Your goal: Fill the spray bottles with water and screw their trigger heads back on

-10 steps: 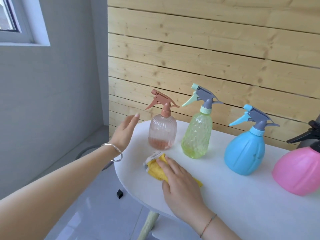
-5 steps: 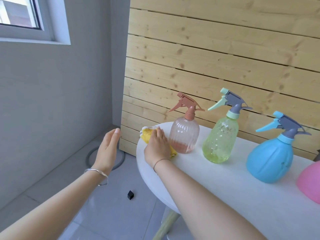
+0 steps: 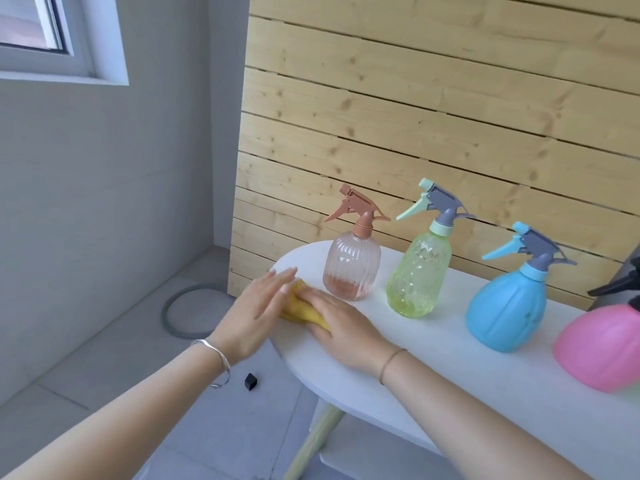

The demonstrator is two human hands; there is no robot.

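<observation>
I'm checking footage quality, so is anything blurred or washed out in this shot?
Head view: the left hand is motion-blurred at the fingertips; the green bottle looks sharp; the window at top left is washed out by daylight.

Single head-worn view, forward and down over the near table edge.
I work from one wide-angle camera, close above the white table [image 3: 485, 358] and turned slightly left. It faces the far wooden slat wall [image 3: 415, 116]. The spray bottles [image 3: 419, 271] run from centre to the right edge, which crops the last one. The grey floor [image 3: 104, 341] and window [image 3: 34, 26] fill the left.
</observation>
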